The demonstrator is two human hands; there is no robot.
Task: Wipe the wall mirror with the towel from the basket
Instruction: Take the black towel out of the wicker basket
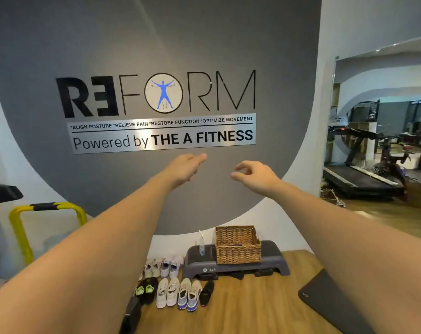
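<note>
A woven wicker basket [238, 247] stands on a dark grey step platform [238, 265] against the wall, with something dark lying inside it that I cannot make out. The wall mirror [383, 131] fills the right side and reflects a treadmill and gym gear. Both my arms reach forward in front of the grey wall sign, well above the basket. My left hand [186, 168] is flat with fingers extended and holds nothing. My right hand [255, 175] is loosely curled, fingers apart, also holding nothing.
A clear spray bottle [201, 244] stands on the step platform left of the basket. Several pairs of shoes [173, 283] line the wooden floor in front. A dark mat [330, 300] lies at the right, a yellow rail [23, 225] at the left.
</note>
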